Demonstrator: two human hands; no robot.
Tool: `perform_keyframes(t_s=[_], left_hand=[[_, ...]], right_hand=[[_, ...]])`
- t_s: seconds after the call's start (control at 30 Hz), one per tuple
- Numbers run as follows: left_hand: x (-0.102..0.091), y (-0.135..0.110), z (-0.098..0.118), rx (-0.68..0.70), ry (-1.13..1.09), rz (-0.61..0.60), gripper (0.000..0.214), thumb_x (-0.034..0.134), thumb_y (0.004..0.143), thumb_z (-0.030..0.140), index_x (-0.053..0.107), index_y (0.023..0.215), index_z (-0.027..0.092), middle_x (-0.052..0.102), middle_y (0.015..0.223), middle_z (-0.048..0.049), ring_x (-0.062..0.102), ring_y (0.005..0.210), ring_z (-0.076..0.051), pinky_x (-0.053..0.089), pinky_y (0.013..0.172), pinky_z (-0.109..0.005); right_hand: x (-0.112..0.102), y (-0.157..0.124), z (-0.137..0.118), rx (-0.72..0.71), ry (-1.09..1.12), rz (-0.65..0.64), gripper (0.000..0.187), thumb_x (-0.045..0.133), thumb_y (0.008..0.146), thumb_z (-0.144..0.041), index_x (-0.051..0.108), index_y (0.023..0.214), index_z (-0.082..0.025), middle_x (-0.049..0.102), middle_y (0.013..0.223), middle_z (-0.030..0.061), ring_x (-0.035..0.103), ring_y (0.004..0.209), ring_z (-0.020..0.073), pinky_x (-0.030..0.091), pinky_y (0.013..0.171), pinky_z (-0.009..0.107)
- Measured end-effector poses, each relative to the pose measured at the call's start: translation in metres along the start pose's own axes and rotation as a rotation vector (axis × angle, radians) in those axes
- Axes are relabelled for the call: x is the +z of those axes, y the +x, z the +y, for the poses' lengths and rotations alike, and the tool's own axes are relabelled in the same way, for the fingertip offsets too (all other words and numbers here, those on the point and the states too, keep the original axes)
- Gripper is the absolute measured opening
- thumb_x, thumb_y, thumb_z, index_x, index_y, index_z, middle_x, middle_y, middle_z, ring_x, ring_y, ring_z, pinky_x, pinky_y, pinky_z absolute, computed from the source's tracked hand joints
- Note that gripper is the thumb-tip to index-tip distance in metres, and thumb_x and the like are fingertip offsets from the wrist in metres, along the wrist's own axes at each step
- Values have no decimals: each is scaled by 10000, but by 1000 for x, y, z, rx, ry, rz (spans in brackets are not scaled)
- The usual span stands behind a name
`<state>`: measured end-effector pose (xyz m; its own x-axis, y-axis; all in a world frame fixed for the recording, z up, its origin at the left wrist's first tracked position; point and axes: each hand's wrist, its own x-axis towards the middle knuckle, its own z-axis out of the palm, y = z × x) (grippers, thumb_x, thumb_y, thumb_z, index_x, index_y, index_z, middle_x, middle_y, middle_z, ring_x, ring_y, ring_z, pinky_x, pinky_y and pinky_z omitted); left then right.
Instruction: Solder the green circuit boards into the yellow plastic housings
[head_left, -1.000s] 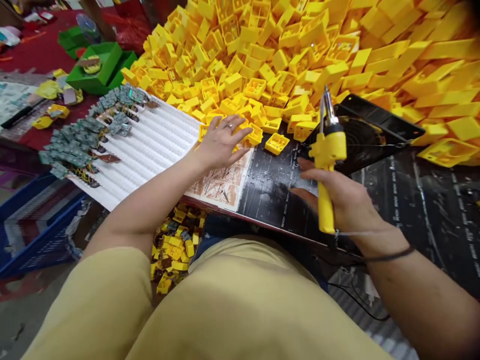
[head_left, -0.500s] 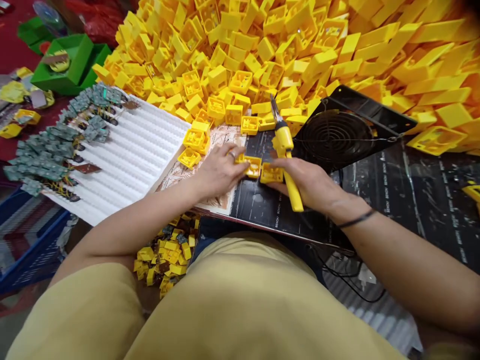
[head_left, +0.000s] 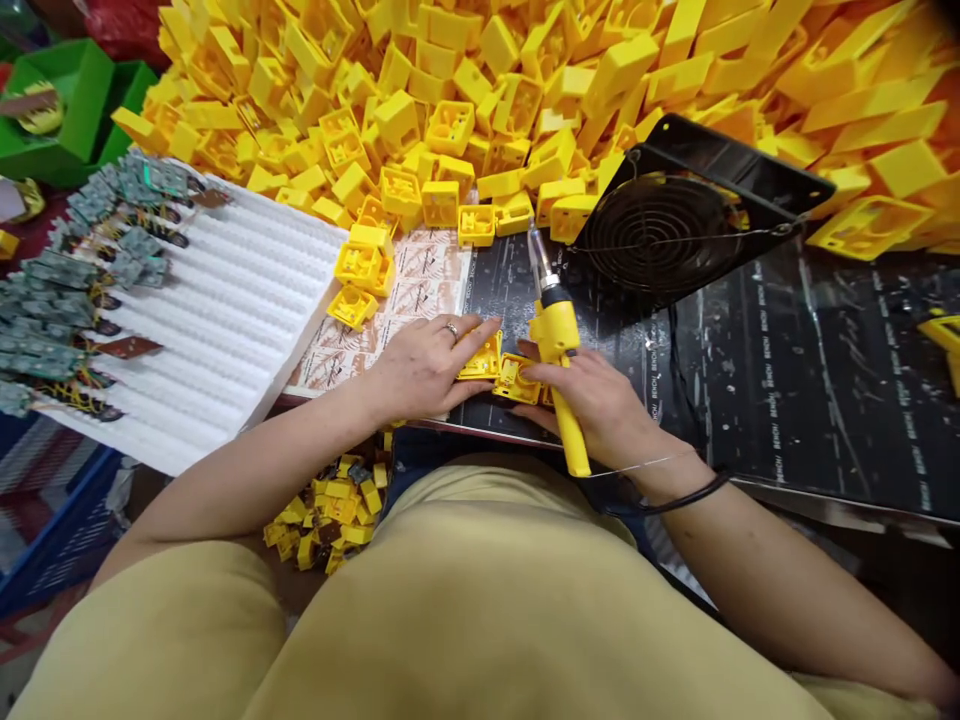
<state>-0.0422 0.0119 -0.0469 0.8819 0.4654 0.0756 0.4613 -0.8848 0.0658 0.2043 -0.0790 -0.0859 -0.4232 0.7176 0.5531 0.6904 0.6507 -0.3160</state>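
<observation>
My left hand (head_left: 420, 365) rests near the table's front edge, its fingers closed on a small yellow plastic housing (head_left: 482, 358). My right hand (head_left: 600, 400) grips a yellow soldering iron (head_left: 556, 345) whose metal tip points away from me, and its fingertips touch a second yellow housing (head_left: 514, 380) lying beside the first. Both housings sit on the black mat (head_left: 787, 380). A huge heap of yellow housings (head_left: 487, 90) fills the far side of the table.
A black fan (head_left: 660, 235) leans against the heap at the right. A white ribbed tray (head_left: 232, 310) lies at the left with several green circuit boards (head_left: 67, 290) on it. Green bins (head_left: 67, 100) stand far left. More yellow parts (head_left: 330, 510) lie below the table edge.
Both hands have pulled back from the heap toward the table's front edge, bringing two yellow housings along. The soldering iron has moved left and closer with my right hand.
</observation>
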Motion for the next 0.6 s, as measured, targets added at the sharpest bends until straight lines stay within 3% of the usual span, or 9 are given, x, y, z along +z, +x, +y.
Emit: perform_keyframes(t_s=[0.07, 0.17, 0.23, 0.3, 0.4, 0.53, 0.6], left_hand=[[-1, 4, -5, -19, -7, 34, 758, 327, 1017, 623, 475, 1483, 44, 652, 1344, -227, 632, 1217, -315, 523, 995, -422], [-5, 14, -19, -266, -2, 43, 779, 280, 1011, 649, 414, 1525, 79, 636, 1345, -235, 624, 1192, -329, 524, 960, -441], [-9, 24, -30, -428, 4, 18, 779, 300, 1006, 645, 358, 1557, 98, 583, 1412, -251, 587, 1250, -366, 490, 1010, -493], [-16, 30, -38, -471, 9, 24, 773, 360, 996, 631, 335, 1571, 116, 499, 1511, -254, 483, 1381, -416, 402, 1108, -569], [-30, 28, -33, -290, -60, -9, 652, 433, 1001, 505, 357, 1569, 193, 401, 1617, -179, 350, 1506, -387, 304, 1195, -590], [-41, 14, -8, 90, -161, -320, 601, 479, 934, 195, 431, 1532, 228, 354, 1662, -124, 353, 1532, -290, 363, 1207, -471], [-42, 12, 1, 123, -122, -380, 598, 493, 909, 133, 475, 1504, 197, 401, 1631, -152, 428, 1483, -296, 414, 1170, -450]], right_hand=[[2, -2, -1, 16, -13, 18, 319, 684, 956, -253, 525, 1231, -230, 684, 1273, 108, 675, 1156, 241, 595, 889, 387], [1, -10, -1, 68, -50, 70, 368, 711, 934, -236, 524, 1251, -239, 674, 1287, 112, 691, 1110, 254, 605, 856, 398], [1, -14, 0, 87, -67, 87, 387, 720, 928, -243, 521, 1260, -239, 672, 1291, 114, 708, 1048, 256, 607, 815, 399], [2, -14, 1, 92, -69, 89, 397, 725, 929, -268, 513, 1263, -243, 659, 1316, 117, 700, 1083, 272, 603, 858, 431], [-2, -14, 2, 104, -50, 93, 438, 742, 921, -344, 484, 1266, -262, 634, 1357, 118, 644, 1213, 307, 562, 991, 516], [-19, -24, 4, 103, -10, 44, 475, 724, 930, -374, 457, 1306, -259, 616, 1380, 120, 638, 1220, 310, 580, 969, 514], [-29, -31, 6, 96, -15, 11, 470, 710, 936, -340, 464, 1326, -254, 628, 1359, 113, 639, 1215, 308, 597, 935, 489]])
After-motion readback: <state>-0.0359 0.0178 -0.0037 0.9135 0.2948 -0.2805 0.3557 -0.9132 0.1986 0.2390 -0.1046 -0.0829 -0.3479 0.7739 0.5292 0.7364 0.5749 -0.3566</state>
